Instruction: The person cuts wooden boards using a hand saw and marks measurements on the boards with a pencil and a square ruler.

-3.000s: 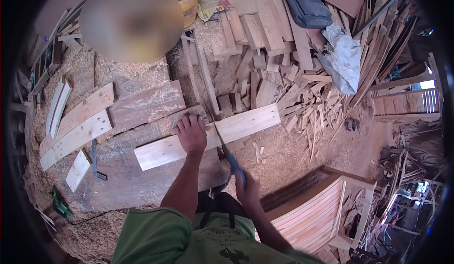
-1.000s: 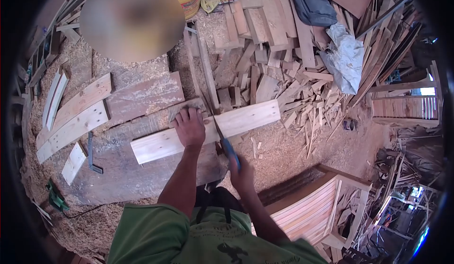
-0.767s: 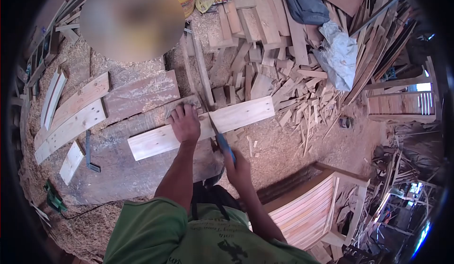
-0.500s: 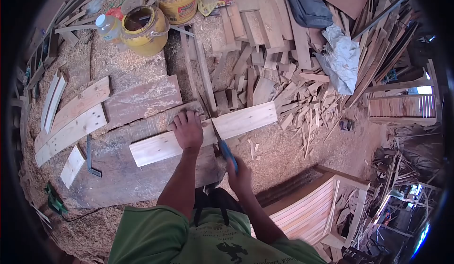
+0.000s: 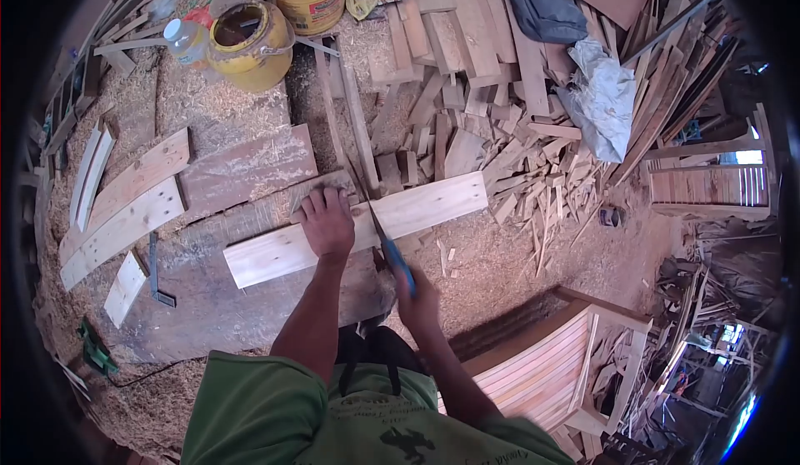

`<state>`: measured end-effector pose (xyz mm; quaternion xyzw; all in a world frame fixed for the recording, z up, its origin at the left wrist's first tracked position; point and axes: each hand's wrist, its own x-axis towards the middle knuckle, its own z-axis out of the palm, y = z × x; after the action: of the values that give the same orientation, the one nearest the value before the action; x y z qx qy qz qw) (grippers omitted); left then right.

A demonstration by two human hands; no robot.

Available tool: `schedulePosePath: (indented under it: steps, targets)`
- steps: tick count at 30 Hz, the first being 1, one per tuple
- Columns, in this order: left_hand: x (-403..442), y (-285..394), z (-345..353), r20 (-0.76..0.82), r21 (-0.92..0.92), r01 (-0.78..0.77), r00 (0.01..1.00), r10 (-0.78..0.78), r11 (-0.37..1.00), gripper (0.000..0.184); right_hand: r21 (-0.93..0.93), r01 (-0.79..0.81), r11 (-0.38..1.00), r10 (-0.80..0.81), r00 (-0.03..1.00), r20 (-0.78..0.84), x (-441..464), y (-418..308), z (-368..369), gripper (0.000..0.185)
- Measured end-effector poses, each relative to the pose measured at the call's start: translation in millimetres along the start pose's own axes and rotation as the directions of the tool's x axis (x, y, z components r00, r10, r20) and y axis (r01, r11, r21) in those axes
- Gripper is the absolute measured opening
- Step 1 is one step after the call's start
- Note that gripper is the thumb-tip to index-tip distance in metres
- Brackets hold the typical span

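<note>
A pale wooden plank [image 5: 433, 205] lies slantwise across the worktop, its right part sticking out past the worktop's edge. My left hand [image 5: 327, 227] presses down on the plank, fingers bent over its far edge, where a smaller wood piece lies. In my right hand [image 5: 418, 305] is the blue handle of a handsaw [image 5: 397, 265]. Its blade crosses the plank just right of my left hand, pointing away from me. How deep the blade sits in the wood I cannot tell.
Left on the worktop [image 5: 242, 323] lie a try square [image 5: 156, 273], a short board [image 5: 127, 288] and curved boards [image 5: 125, 232]. Yellow buckets [image 5: 254, 69] and a bottle [image 5: 185, 44] stand behind. Offcuts [image 5: 533, 182] pile up at right. A slatted wooden piece [image 5: 533, 369] stands near my right arm.
The whole view has shifted slightly. Both hands keep their hold, and the saw still lies across the plank at nearly the same spot.
</note>
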<state>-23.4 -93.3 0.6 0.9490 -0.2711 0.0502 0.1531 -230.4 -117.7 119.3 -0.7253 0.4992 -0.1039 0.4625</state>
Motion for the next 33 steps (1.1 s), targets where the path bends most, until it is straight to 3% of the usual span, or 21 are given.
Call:
schedulePosePath:
  steps: [3, 6, 7, 8, 10, 13, 14, 16, 19, 21, 22, 23, 25, 28, 29, 31, 33]
  targets:
    - [1, 1, -3, 0.027, -0.011, 0.017, 1.0, -0.017, 1.0, 0.028, -0.102, 0.121, 0.987, -0.114, 0.991, 0.07, 81, -25, 38, 0.042]
    - [0, 1, -2, 0.031, 0.017, 0.011, 0.999, -0.011, 1.0, 0.028, 0.019, 0.06, 0.998, -0.06, 0.998, 0.031, 4, -23, -10, 0.039]
    - [0, 3, -2, 0.027, 0.015, 0.009, 1.0, -0.01, 1.0, 0.028, -0.015, -0.141, 0.99, 0.142, 0.98, 0.14, -37, -30, -45, 0.037]
    - [1, 3, -3, 0.025, 0.015, 0.005, 1.0, -0.006, 1.0, 0.028, -0.077, -0.139, 0.987, 0.149, 0.98, 0.13, -78, -16, -69, 0.038]
    - [2, 3, -2, 0.024, 0.007, 0.017, 1.0, -0.017, 1.0, 0.028, -0.013, 0.016, 1.0, -0.015, 0.999, 0.042, -131, -4, -91, 0.039]
    - [4, -1, -3, 0.02, -0.002, 0.011, 1.0, -0.011, 1.0, 0.027, -0.127, -0.034, 0.991, 0.045, 0.995, 0.083, -73, 2, -55, 0.037]
    - [4, -1, -1, 0.009, 0.001, 0.008, 1.0, -0.008, 1.0, 0.027, -0.057, -0.145, 0.988, 0.15, 0.984, 0.094, -34, -3, -29, 0.038]
    - [2, 2, -1, 0.001, -0.004, 0.003, 1.0, -0.003, 1.0, 0.027, -0.083, 0.086, 0.993, -0.086, 0.996, 0.01, 41, 0, 26, 0.035]
    - [2, 0, -3, -0.008, -0.009, -0.003, 1.0, 0.003, 1.0, 0.028, -0.084, 0.122, 0.989, -0.117, 0.991, 0.063, 61, -11, 33, 0.035]
    - [0, 0, 0, -0.024, -0.021, -0.008, 1.0, 0.007, 1.0, 0.028, 0.017, 0.045, 0.999, -0.046, 0.998, 0.038, -8, -15, -15, 0.036]
    - [0, 2, 0, -0.006, -0.019, -0.001, 1.0, 0.001, 1.0, 0.028, -0.085, -0.127, 0.988, 0.137, 0.982, 0.127, -49, -25, -51, 0.038]
    - [-2, 3, -3, 0.018, -0.014, 0.002, 1.0, -0.002, 1.0, 0.028, -0.036, -0.177, 0.983, 0.181, 0.973, 0.144, -89, -18, -76, 0.04]
    - [5, 3, -2, 0.024, -0.006, 0.022, 0.999, -0.022, 1.0, 0.028, -0.008, 0.032, 0.999, -0.032, 0.999, 0.02, -129, -1, -88, 0.04]
    - [3, 0, -3, 0.017, 0.003, 0.021, 1.0, -0.021, 1.0, 0.027, -0.161, -0.046, 0.986, 0.06, 0.995, 0.08, -61, 19, -37, 0.038]
    - [0, -1, -4, 0.013, 0.005, 0.015, 1.0, -0.015, 1.0, 0.027, -0.038, -0.068, 0.997, 0.071, 0.994, 0.081, -25, 12, -12, 0.039]
    - [1, 5, -4, 0.008, 0.002, 0.013, 1.0, -0.013, 1.0, 0.027, -0.149, 0.109, 0.983, -0.107, 0.994, 0.016, 43, 4, 30, 0.034]
    - [0, 3, -5, 0.026, 0.002, 0.016, 1.0, -0.016, 1.0, 0.027, -0.075, 0.132, 0.988, -0.129, 0.991, 0.04, 46, -7, 27, 0.034]
